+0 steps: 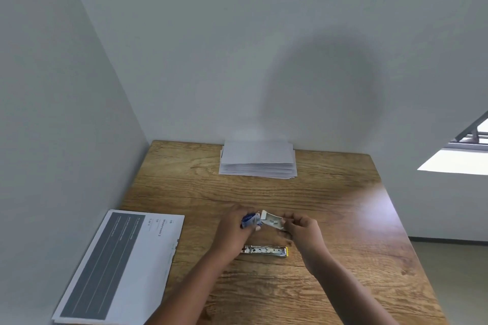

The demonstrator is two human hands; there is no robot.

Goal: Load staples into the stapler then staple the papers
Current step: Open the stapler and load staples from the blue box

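Note:
My left hand (233, 221) grips the blue sleeve of a small staple box (250, 220) above the middle of the wooden table (330, 206). My right hand (301, 227) pinches the white inner tray (273, 220), which is pulled partly out to the right. Just in front of both hands the metal stapler (265, 250) with a yellow end lies flat on the table, touched by neither hand. A stack of white papers (257, 162) rests at the far edge against the wall.
A printed sheet with a dark grey panel (118, 264) lies on more sheets at the table's left front, overhanging the edge. Walls close the table on the left and back. The right edge drops to the floor.

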